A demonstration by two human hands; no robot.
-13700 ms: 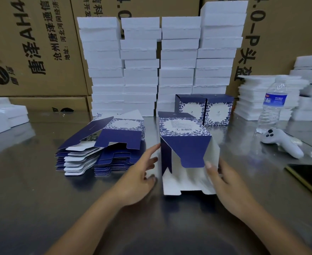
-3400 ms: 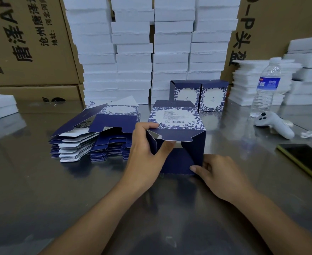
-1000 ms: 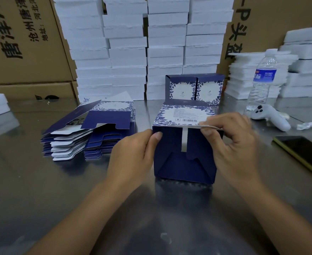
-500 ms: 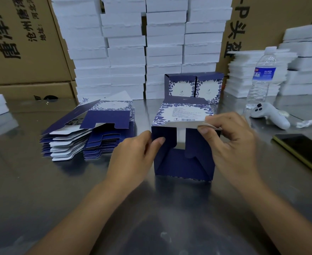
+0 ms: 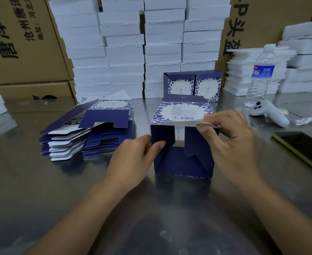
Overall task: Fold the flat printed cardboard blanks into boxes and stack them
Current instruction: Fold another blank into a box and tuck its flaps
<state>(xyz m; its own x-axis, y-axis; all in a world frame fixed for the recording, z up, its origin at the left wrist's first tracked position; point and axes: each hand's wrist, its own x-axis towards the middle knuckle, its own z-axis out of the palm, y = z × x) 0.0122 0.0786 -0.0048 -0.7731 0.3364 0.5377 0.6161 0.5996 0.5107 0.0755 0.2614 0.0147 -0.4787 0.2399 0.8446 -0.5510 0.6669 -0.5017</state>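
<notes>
Now holds the two navy flaps on the near face of the box [image 5: 181,162] wider apart than half a second ago, with more white interior showing between them. Pinches the pale edge of the top flap [image 5: 184,123] at the box's upper right corner with the right hand [image 5: 230,140], thumb below and fingers curled above. Pinches the lower edge of the left flap [image 5: 162,134] with the left hand [image 5: 133,159], thumb tip on the navy face, fingers against the box's left side.

Box standing on the desk [image 5: 41,190], barcode panel facing up, bottom flap folded up across the near face.

Left of the box, apart from it: pile of flat blanks [image 5: 89,137], fanned, top one partly lifted. Just behind the box: two finished boxes [image 5: 192,85] side by side, touching each other. Behind those, tall stacks of white foam blocks [image 5: 125,52] against brown cartons [image 5: 22,43] with black lettering. Right of the box and further back: water bottle [image 5: 261,76] upright, with a white controller [image 5: 269,115] lying at its foot. Right of the box, near the frame edge: dark phone [image 5: 304,146] lying flat. More white foam stacks [image 5: 308,61] behind the bottle.
</notes>
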